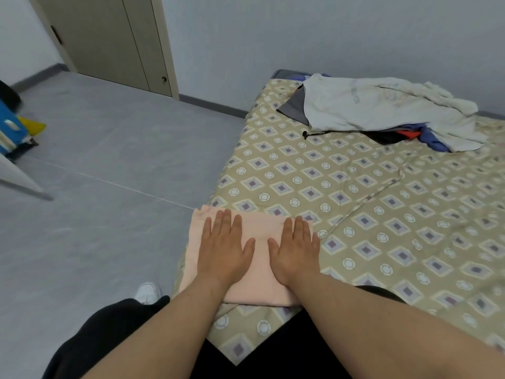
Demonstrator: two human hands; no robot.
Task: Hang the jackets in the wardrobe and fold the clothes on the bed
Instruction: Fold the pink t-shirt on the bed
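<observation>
Both the left hand (222, 246) and the right hand (296, 248) press flat, fingers straight, on the folded pink garment (259, 269) at lower centre near the bed (382, 214) corner, likely finishing a fold; next, the unfolded pile (382, 110) upper right, across open sheet

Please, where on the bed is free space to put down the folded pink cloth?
The widest bare patch of the bed sheet lies between the folded pink cloth at the near corner and the pile of clothes at the far end by the wall. The sheet right of the right hand is also bare. Only those two ends are crowded.
</observation>
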